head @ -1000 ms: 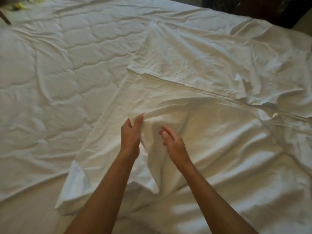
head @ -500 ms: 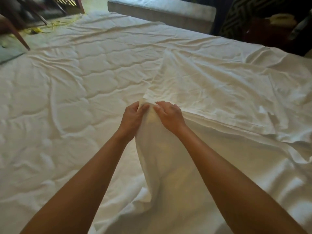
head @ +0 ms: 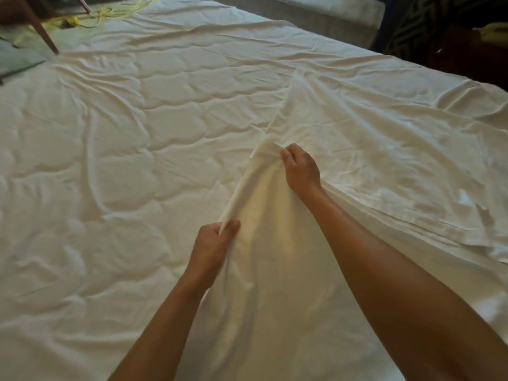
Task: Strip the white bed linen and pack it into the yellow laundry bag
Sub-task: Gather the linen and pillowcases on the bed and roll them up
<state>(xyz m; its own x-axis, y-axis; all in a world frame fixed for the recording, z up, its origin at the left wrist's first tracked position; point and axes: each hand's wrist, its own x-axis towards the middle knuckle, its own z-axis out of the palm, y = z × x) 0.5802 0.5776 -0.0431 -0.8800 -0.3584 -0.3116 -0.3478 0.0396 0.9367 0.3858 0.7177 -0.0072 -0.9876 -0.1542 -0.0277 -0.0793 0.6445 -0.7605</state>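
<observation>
Hands grip one folded edge of the white sheet (head: pixel 277 265) at two places along it. Left hand (head: pixel 213 244) is the nearer one, its fingers curled round the edge with the thumb pressed on the near side, so the cloth is pinched between them. Right hand (head: pixel 301 167) is farther out and a little to the right of the left, fingers curled over the bunched top of the same edge, thumb tucked against the cloth. Between the two hands the edge runs taut and lifted off the bed; below and behind the right hand the sheet hangs in a loose fold down toward the person, passing between both forearms. To the right of the right hand the sheet lies spread and creased, with a straight hem running away from the wrist. To the left of both hands the quilted mattress cover (head: pixel 110 174) lies bare and wrinkled. Far beyond the left hand, past the bed's corner, yellow cords (head: pixel 110 13) lie on the floor beside a wooden leg (head: pixel 41 31)
</observation>
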